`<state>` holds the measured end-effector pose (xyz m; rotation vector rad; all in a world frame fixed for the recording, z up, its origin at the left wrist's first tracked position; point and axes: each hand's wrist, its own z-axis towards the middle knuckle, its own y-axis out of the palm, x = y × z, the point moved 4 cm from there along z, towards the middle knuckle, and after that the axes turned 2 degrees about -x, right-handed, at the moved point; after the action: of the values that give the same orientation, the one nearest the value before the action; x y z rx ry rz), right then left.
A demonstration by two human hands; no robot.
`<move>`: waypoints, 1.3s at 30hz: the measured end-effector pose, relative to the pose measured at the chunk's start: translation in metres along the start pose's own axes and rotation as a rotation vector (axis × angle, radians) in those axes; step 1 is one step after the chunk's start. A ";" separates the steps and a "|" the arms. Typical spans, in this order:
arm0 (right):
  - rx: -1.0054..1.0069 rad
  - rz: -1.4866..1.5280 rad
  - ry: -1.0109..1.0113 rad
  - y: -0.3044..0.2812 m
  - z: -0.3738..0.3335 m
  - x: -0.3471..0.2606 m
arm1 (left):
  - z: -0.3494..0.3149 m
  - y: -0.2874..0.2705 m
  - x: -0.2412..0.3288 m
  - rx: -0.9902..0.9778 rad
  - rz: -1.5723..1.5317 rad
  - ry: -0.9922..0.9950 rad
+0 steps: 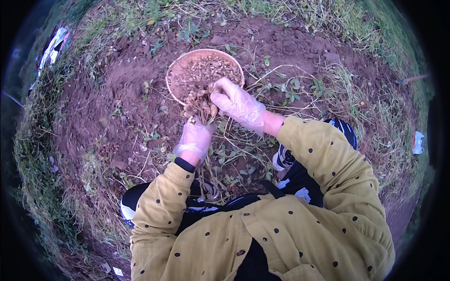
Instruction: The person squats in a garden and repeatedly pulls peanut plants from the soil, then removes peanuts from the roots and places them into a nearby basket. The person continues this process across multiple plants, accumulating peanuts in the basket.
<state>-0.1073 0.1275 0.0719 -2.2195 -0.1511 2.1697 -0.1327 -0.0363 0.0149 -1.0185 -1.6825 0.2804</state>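
Centrally, in the upper half of the view: a round, orange-tan basket (pixel 179 77) on bare, reddish-brown soil (pixel 119 89), with a heap of tan, unshelled peanuts (pixel 211 69) inside. At the basket's near rim, partly overlapping it: a dense cluster of brown peanut pods (pixel 199 102) on thin, straw-coloured stems (pixel 202 117). Just below the pods, with fingers curled closed around the stems: the left hand (pixel 194 137), in a thin, translucent whitish glove. Just right of the pods: the right hand (pixel 236 104), in a matching glove, thumb and fingers bent nearly together; hold on any single pod impossible to tell. Farther right: tangled green-and-straw vines (pixel 347 93). Below: mustard-yellow sleeves (pixel 323 150) with dark dots.
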 end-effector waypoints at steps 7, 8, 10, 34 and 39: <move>0.148 0.755 0.292 0.003 -0.004 0.013 | -0.002 0.003 0.004 0.014 -0.359 0.039; 0.326 0.788 0.262 -0.004 0.004 0.015 | -0.003 0.001 0.000 -0.002 -0.422 0.007; 0.555 0.646 0.132 -0.040 0.024 -0.002 | -0.001 -0.003 -0.025 0.056 -0.346 -0.127; 0.064 0.215 0.256 -0.014 0.045 -0.015 | 0.004 0.005 -0.013 0.147 -0.254 0.022; 0.028 0.609 0.234 -0.024 0.034 -0.019 | 0.010 0.008 -0.025 0.120 -0.259 -0.059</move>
<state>-0.1428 0.1479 0.0917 -2.7407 0.6358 2.0787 -0.1370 -0.0473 -0.0111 -0.7011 -1.8064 0.2399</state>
